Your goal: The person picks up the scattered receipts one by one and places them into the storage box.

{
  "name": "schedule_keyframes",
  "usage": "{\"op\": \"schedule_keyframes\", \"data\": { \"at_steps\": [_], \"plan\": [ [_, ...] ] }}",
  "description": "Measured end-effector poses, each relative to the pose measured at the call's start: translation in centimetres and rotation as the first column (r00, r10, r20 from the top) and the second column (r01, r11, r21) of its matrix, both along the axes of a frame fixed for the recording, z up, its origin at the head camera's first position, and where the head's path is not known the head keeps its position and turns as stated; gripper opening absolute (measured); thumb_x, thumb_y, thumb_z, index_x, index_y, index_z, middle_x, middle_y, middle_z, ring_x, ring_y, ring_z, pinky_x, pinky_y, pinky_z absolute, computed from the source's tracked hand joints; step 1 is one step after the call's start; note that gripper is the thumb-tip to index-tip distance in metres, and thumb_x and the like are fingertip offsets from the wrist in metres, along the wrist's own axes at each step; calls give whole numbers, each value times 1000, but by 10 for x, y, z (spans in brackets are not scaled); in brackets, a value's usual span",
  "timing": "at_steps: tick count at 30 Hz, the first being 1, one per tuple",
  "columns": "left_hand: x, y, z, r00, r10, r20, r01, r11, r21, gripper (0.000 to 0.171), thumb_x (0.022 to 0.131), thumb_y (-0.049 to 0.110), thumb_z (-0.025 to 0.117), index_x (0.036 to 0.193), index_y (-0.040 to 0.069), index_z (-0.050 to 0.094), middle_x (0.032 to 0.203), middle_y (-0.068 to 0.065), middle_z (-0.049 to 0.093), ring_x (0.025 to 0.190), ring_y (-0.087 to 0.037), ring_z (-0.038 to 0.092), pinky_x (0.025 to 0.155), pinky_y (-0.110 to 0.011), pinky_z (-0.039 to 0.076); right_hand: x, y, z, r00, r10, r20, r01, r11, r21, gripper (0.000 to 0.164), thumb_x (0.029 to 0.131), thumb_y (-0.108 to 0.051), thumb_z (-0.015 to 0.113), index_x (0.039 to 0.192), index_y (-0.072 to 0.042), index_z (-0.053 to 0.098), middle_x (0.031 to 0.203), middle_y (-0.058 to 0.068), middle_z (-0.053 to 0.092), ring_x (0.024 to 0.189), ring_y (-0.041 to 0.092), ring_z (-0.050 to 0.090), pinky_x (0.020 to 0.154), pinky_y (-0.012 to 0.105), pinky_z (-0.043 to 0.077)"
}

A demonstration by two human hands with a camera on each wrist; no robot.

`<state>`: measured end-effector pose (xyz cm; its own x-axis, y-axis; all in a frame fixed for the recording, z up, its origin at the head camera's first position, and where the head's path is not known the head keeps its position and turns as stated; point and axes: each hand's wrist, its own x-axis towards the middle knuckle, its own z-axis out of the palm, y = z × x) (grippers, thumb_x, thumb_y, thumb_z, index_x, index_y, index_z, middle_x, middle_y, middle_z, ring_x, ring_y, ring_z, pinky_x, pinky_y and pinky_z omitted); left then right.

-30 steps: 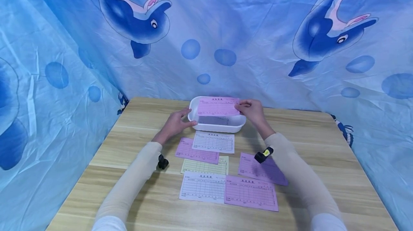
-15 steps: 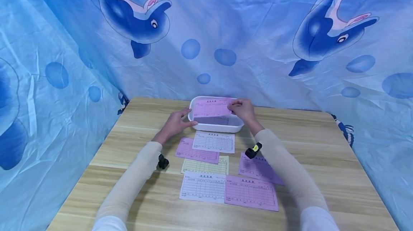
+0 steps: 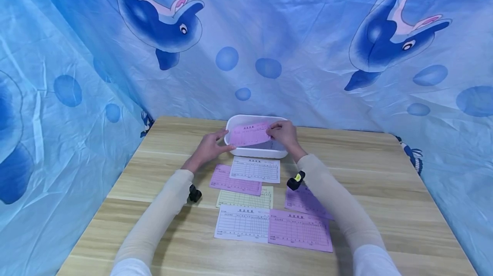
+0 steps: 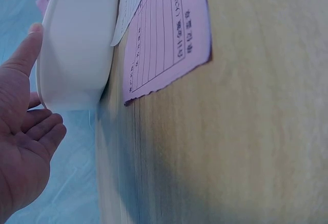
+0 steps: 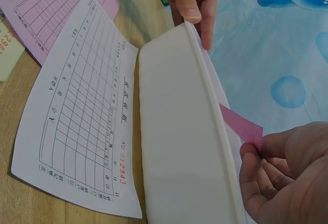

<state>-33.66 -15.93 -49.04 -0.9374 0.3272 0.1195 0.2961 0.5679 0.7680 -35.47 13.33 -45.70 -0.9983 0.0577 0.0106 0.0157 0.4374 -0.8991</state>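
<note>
A white plastic tub stands near the table's back edge. My left hand holds its left end, thumb by the front rim; in the left wrist view my left hand has its other fingers bent beside the end wall. My right hand pinches the right end of a pink receipt slip, tilted inside the tub. From the right wrist, my right hand grips a corner of the pink slip between thumb and forefinger; the tub wall hides the rest.
In front of the tub lie a white slip, a pink slip, a pale green slip, another white slip and two pink ones, one nearer me, one partly under the right forearm. A blue dolphin-print curtain hangs behind.
My right hand has moved left and slightly down, lowering the pink receipt slip into the tub and tilting it. The tub's right end has shifted slightly left. My left hand has stayed put.
</note>
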Motion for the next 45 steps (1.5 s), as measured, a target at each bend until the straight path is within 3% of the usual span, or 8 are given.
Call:
{"op": "schedule_keyframes", "data": {
  "at_steps": [10, 15, 20, 25, 31, 34, 38, 45],
  "plan": [
    [0, 1, -1, 1000, 5, 2, -5, 1000, 13, 83, 86, 43, 82, 149, 0, 49, 161, -17, 37, 148, -35, 37, 121, -48, 35, 4, -3, -1, 1000, 19, -2, -19, 989, 144, 15, 89, -10, 78, 99, 1, 78, 89, 15, 77, 77, 28, 76, 64, 30, 61],
    [0, 1, -2, 1000, 7, 2, -7, 1000, 9, 84, 86, 44, 82, 150, 1, 48, 162, -15, 36, 148, -35, 38, 121, -47, 35, 4, 0, -1, 999, 34, -7, -33, 985, 168, 17, 89, -13, 78, 100, 0, 78, 92, 15, 78, 77, 26, 76, 64, 28, 60],
    [0, 2, -2, 1000, 3, -2, -3, 1000, 7, 84, 86, 43, 82, 150, 0, 47, 162, -16, 35, 147, -36, 39, 120, -46, 36, 4, 9, 1, 999, 34, -2, -33, 992, 125, 20, 91, -13, 76, 105, 1, 76, 97, 17, 78, 82, 29, 77, 71, 34, 64],
    [0, 2, -2, 1000, 7, 9, -7, 1000, 6, 85, 86, 44, 81, 150, 1, 47, 162, -16, 36, 148, -36, 38, 120, -47, 36, 6, 24, 8, 994, 92, -64, -88, 994, 65, 25, 95, -18, 74, 111, 2, 73, 101, 20, 76, 91, 36, 75, 82, 45, 64],
    [0, 1, -2, 1000, 5, -5, -5, 1000, -7, 85, 87, 46, 80, 151, 1, 46, 162, -15, 36, 147, -36, 39, 120, -47, 37, 22, 40, 26, 971, 193, -141, -190, 981, 37, 34, 97, -24, 73, 120, 1, 71, 110, 18, 75, 99, 37, 73, 86, 48, 62],
    [0, 1, -2, 1000, 3, -6, -4, 1000, -6, 85, 87, 45, 81, 150, 1, 47, 162, -15, 37, 147, -36, 39, 120, -48, 37, 32, 48, 34, 962, 218, -165, -217, 976, 22, 38, 97, -26, 73, 124, 1, 70, 113, 18, 74, 100, 31, 73, 84, 41, 63],
    [0, 1, -2, 1000, 4, -8, -3, 1000, 3, 85, 86, 45, 81, 150, 0, 47, 161, -17, 38, 147, -37, 39, 119, -50, 37, 45, 61, 40, 960, 212, -182, -214, 977, 12, 39, 96, -27, 75, 125, -1, 70, 117, 18, 73, 99, 20, 71, 78, 26, 61],
    [1, 1, -1, 1000, 2, -16, -2, 1000, -1, 84, 87, 43, 81, 149, -1, 47, 160, -20, 38, 147, -39, 39, 119, -51, 37, 71, 85, 43, 954, 167, -250, -164, 986, 33, 38, 94, -26, 78, 122, -2, 72, 114, 17, 75, 93, 7, 69, 77, 18, 59]
  ]
}}
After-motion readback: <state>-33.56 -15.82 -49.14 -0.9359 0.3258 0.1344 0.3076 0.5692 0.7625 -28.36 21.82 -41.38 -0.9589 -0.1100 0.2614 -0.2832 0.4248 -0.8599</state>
